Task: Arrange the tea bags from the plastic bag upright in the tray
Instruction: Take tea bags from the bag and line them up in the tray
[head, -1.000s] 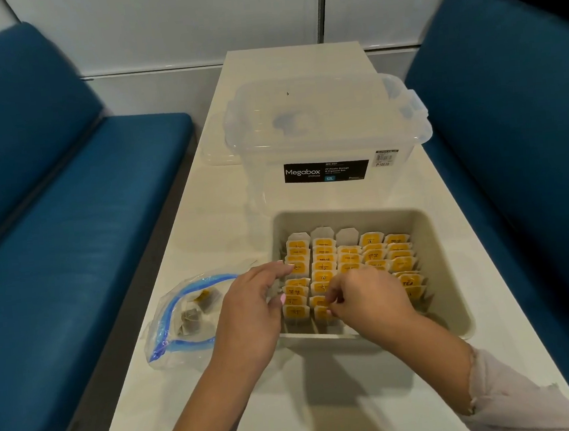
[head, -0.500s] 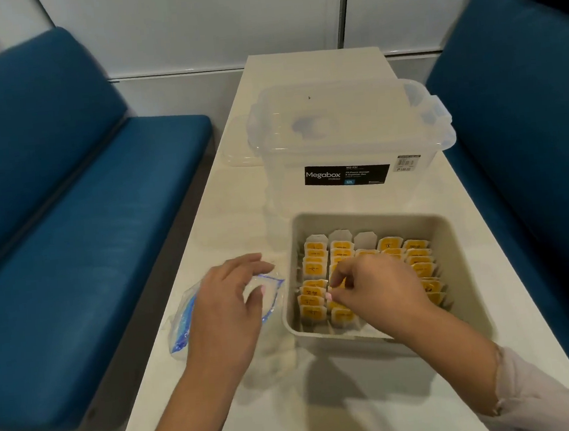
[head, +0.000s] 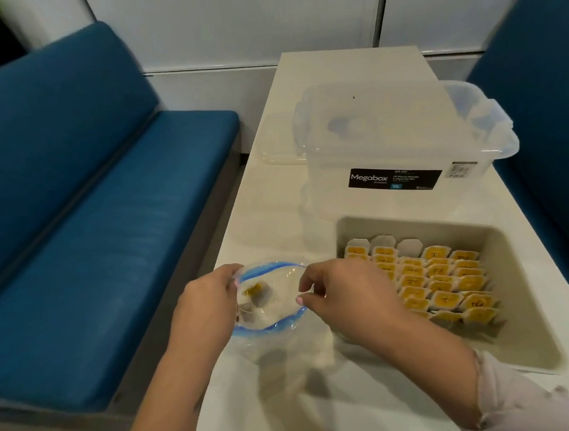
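Left hand (head: 203,303) pinched plastic bag (head: 270,302) rim open; right hand (head: 348,292) fingers loosely curled, empty, at mouth. Best reach deep, lift one tea bag (head: 253,292) by tag toward tray (head: 525,314).

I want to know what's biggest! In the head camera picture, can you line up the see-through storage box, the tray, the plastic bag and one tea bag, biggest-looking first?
1. Storage box and tray: look alike; the tray is nearer, so unsure.
2. Plastic bag.
3. One tea bag, smallest.
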The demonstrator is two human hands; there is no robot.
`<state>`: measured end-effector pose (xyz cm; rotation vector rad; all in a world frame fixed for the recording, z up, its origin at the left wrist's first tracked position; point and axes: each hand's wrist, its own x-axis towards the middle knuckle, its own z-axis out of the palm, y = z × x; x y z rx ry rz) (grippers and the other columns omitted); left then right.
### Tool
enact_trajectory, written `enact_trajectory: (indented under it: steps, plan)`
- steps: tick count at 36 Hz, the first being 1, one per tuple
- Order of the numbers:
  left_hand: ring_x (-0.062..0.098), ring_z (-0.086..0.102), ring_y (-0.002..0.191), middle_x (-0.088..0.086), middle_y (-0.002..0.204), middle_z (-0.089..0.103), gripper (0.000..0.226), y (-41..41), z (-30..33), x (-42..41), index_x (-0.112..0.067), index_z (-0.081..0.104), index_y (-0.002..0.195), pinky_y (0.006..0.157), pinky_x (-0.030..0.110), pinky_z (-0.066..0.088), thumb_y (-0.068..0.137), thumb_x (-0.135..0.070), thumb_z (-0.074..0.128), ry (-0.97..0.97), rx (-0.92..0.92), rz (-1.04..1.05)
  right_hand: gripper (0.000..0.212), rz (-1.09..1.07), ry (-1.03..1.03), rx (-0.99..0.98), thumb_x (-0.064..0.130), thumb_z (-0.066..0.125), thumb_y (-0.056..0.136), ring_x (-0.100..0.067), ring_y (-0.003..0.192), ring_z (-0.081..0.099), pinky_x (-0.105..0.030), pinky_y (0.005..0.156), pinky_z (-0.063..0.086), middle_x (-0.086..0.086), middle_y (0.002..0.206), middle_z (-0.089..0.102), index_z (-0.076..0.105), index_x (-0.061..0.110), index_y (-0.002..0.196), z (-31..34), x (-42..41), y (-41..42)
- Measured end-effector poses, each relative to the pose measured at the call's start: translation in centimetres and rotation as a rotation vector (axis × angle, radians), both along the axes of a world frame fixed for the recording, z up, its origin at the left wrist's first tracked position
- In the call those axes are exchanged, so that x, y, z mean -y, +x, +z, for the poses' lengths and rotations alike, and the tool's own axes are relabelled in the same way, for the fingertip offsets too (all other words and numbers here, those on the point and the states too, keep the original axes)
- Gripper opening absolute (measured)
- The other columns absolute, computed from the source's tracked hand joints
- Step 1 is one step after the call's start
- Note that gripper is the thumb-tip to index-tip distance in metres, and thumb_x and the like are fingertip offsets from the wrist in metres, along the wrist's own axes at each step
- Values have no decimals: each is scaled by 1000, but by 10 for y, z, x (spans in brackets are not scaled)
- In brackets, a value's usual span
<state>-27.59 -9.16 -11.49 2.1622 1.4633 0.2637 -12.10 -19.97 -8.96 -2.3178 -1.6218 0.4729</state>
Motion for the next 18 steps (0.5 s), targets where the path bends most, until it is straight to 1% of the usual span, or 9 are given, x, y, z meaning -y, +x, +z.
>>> enact_trajectory:
  steps: [1,3,6,8,12,15,18]
  plan:
    - [12,61,78,-5,96,67,28,-1,2,-1,-31,62,119,60,20,47,99,-29,42,8,3,-6,23,12,0,14,46,55,90,-12,93,61,-25,71,45,10,100,69,65,33,106,0,-3,-3]
    - [11,60,77,-5,94,67,28,-2,5,-3,-30,62,118,61,22,48,99,-28,41,21,6,-12,22,45,-2,41,43,52,93,-15,96,61,-27,76,45,8,104,68,64,33,109,-1,-10,-10]
    - [12,59,79,-4,96,66,30,-2,12,-5,-29,59,122,66,24,49,99,-28,40,34,-10,-24,23,123,1,120,31,47,97,-19,97,59,-26,74,40,6,107,66,61,32,115,-3,-22,-19]
    - [11,59,79,-5,97,65,30,-3,16,-5,-28,58,124,66,24,51,99,-30,40,26,-9,-37,25,192,-2,196,26,50,96,-21,98,59,-27,77,38,3,109,64,58,29,120,-5,-30,-24]
    - [12,61,79,-5,94,63,30,-4,25,-1,-29,56,124,67,26,54,99,-30,40,12,-8,-51,32,277,-95,271,26,58,92,-23,99,58,-33,84,43,-4,112,62,54,22,124,-9,-46,-35]
    - [13,61,82,-4,96,64,31,-4,30,2,-32,56,125,70,28,55,99,-26,40,21,-19,-60,35,273,-171,293,20,60,90,-24,97,60,-34,82,46,-6,110,63,52,16,124,-16,-55,-41]
    - [15,62,82,-2,96,66,31,-5,34,4,-33,57,124,72,31,57,99,-24,39,21,-10,-66,36,244,-241,282,16,61,89,-24,94,61,-34,81,49,-6,108,64,52,16,124,-23,-63,-43]
